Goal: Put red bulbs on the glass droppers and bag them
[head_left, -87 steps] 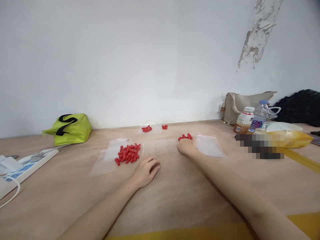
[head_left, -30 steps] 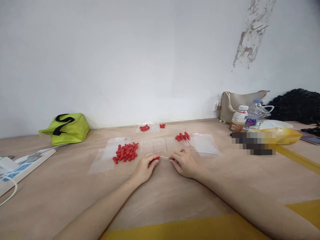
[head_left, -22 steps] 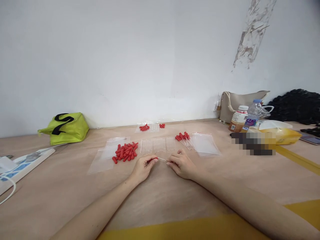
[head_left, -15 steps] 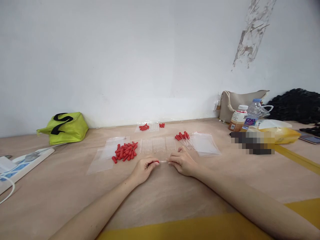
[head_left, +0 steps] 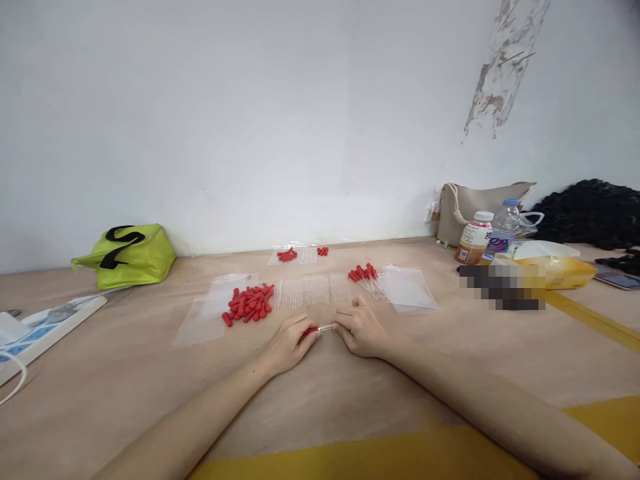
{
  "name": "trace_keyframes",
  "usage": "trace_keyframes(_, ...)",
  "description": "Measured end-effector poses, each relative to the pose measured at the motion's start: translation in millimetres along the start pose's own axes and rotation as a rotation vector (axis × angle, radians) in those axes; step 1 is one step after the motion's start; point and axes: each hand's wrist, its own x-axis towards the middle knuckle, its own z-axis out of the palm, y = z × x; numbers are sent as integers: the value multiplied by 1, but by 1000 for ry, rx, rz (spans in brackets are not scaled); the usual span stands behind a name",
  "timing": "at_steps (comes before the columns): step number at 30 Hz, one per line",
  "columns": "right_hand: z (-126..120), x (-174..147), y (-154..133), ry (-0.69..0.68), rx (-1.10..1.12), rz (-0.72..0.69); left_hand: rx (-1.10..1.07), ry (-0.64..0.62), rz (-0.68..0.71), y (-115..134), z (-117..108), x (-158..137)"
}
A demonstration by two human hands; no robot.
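My left hand [head_left: 295, 341] is closed on a red rubber bulb [head_left: 311, 330], fingers and thumb pinching it. A clear glass tube [head_left: 325, 327] runs from the bulb's mouth to my right hand [head_left: 361, 328], whose fingertips are closed around it. Beyond my hands lie rows of clear glass tubes [head_left: 305, 291] on the table. To their left is a heap of loose red bulbs [head_left: 250, 304]. To their right, several droppers [head_left: 367, 275], tubes with red bulbs on their ends, lie fanned out.
Clear plastic bags lie on the left [head_left: 200, 323] and right [head_left: 410, 290]. Farther back, a bag [head_left: 303, 255] lies with red bulbs. A lime-green bag [head_left: 133, 257] and a power strip [head_left: 45, 333] are at left. Bottles [head_left: 475, 239] and a yellow tissue pack [head_left: 565, 270] stand at right.
Both hands have shifted slightly towards me. The red bulb and the glass tube now tilt a little, and more of the bulb shows between my left fingers.
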Motion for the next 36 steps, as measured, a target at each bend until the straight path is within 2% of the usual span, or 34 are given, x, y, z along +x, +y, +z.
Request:
trace_keyframes(5, 2, 1, -3, -39, 46, 30, 10, -3, 34, -1, 1, 0)
trace_keyframes(11, -14, 6, -7, -83, -25, -7, 34, -10, 49, -4, -6, 2)
trace_keyframes(14, -21, 6, -5, -116, -67, 0, 42, 78, 5, -6, -9, -2)
trace_keyframes(17, -24, 9, 11, -86, -58, 218, 48, 197, -126, -8, -8, -6)
trace_keyframes(20, -23, 16, 41, -21, -65, 531, 37, 158, -116, -9, -5, -6)
trace_keyframes(23, -19, 25, 69, 5, -138, 724, 36, 114, -63, -8, -4, -5)
trace_keyframes(27, -9, 33, 83, -70, -248, 812, 36, 117, -72, -9, -5, -4)
trace_keyframes(32, -5, 37, 79, -206, -309, 873, 23, 91, -82, -12, -5, -5)
trace_keyframes(36, -5, 38, 75, -222, -273, 886, 16, 81, -62, -13, -4, -4)
